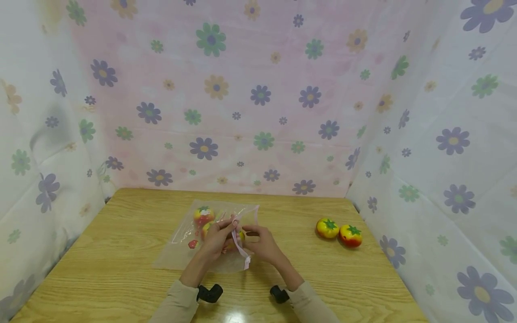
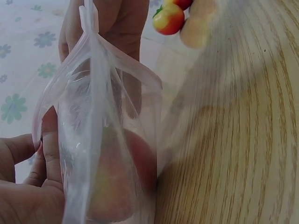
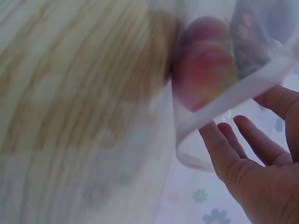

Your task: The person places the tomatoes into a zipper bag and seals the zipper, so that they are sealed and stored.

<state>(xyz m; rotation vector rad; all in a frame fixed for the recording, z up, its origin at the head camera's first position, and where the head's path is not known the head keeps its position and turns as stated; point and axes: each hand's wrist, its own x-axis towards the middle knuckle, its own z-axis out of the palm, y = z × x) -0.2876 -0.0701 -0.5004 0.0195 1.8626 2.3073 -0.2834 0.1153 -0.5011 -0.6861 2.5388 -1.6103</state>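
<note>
A clear zip bag with a pink-white rim lies over the table, holding several yellow-red fruits that look like tomatoes with green leafy tops. My left hand pinches the rim between thumb and fingers, and the mouth gapes in the left wrist view. On the other side of the mouth, my right hand has its fingers spread and loosely extended against the rim. Part of the bagged fruit is hidden behind my hands. In the right wrist view, red fruit shows blurred through the film.
Two more yellow-red fruits sit side by side toward the right of the wooden table. Flower-printed cloth encloses the back and both sides. Black wrist mounts show below my hands.
</note>
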